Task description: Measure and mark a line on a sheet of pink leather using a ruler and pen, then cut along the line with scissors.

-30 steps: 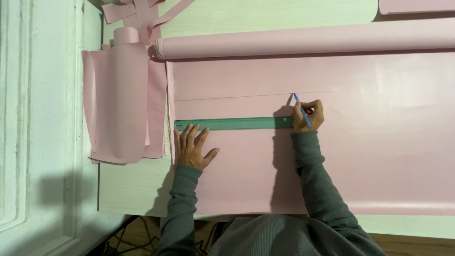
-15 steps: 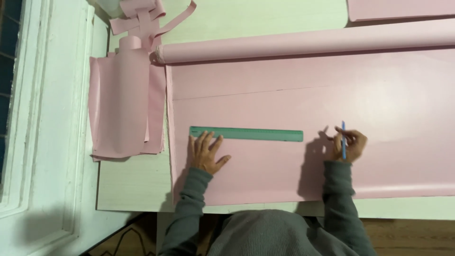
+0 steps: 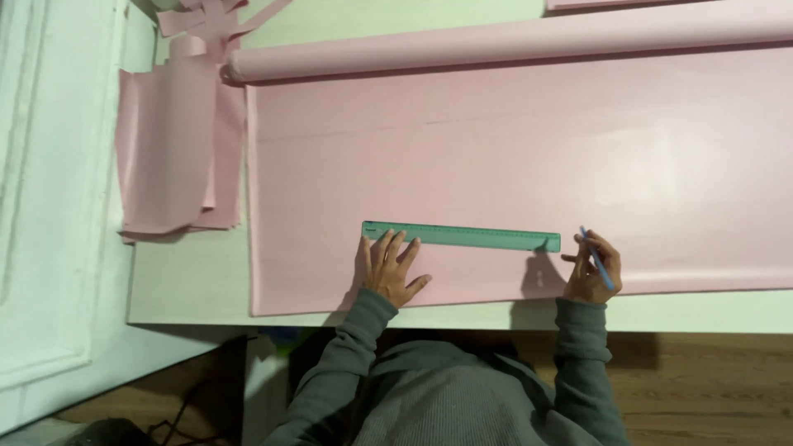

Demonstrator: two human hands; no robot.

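Flanking pink sheet (image 3: 496, 165): folded offcuts (image 3: 173, 157)

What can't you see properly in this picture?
Head view:
- The pink sheet and its roll run off the right edge, so their full length is cut off.
- The marks on the green ruler are too small to read.
- The pen tip is hidden by the right hand.
- The left hand fingertips cover the ruler's left end.

The ruler (image 3: 461, 236) is lying on the sheet (image 3: 512, 157); the roll (image 3: 496, 48) is sitting at its twelve o'clock, the folded pieces (image 3: 169, 157) at ten o'clock on the surface (image 3: 190, 281).
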